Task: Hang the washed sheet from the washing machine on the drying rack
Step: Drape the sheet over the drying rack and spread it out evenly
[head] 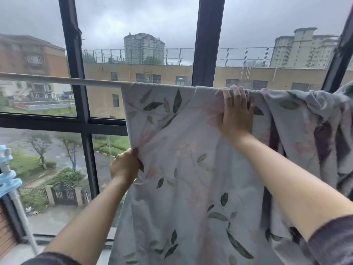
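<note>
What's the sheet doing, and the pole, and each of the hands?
sheet: draped over the rod, smooth on its left part, bunched up on the right.
rod: level, bare on the left, covered by the sheet from the middle on.
left hand: grips the sheet's left edge, below the rod.
right hand: lies flat on the sheet, fingertips up at the rod.

Rail (57,80) running left to right, in front of the window (207,44). Sheet (191,169) draped over the rail's right half, hanging down on the near side, spread at the centre and bunched toward the right. Left hand (125,167) well below the rail, pinching the sheet's left edge. Right hand (237,113) higher and to the right, laid flat on the sheet, fingertips at the rail. Clips (7,180) at far left, below the rail. Buildings (144,47) behind the window.
</note>
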`<control>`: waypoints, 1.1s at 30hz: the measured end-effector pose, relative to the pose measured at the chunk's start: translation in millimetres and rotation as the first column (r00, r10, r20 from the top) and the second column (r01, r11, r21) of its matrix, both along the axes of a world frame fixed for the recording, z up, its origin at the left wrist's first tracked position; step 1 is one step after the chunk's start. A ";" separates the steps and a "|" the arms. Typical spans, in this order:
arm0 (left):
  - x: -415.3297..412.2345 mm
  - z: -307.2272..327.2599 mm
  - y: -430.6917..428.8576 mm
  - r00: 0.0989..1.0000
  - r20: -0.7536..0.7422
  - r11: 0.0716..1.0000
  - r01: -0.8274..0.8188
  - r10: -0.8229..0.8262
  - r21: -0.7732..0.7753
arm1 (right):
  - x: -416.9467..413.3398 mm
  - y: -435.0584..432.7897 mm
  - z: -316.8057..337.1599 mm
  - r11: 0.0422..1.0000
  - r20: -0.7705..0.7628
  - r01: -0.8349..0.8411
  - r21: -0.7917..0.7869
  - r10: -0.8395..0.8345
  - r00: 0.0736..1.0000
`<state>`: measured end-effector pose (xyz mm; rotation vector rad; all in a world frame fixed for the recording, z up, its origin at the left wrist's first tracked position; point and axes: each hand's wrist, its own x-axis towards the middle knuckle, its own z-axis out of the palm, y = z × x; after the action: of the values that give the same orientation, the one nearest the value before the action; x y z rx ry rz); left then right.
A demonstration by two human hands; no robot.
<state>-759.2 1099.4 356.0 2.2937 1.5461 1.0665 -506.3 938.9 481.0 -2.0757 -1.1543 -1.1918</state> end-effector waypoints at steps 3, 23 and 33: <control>2.7 -2.2 -2.6 0.986 0.135 0.985 0.113 -0.095 -0.133 | 4.7 -10.2 -13.1 0.999 -0.014 -0.025 -0.024 0.024 1.000; 82.5 -49.0 -60.8 0.943 0.228 0.897 0.309 -0.244 -0.316 | -2.3 -23.3 -100.7 0.943 -0.699 -0.242 0.227 0.331 0.634; 91.4 -28.1 -77.0 0.417 0.868 0.640 0.751 -0.269 -0.163 | 8.8 -62.9 -151.8 0.959 -0.677 -0.206 0.194 0.283 0.679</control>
<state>-667.8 1022.4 327.9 1.3746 0.5205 1.0249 -497.5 876.1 329.3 -1.9301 -0.9158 -0.2479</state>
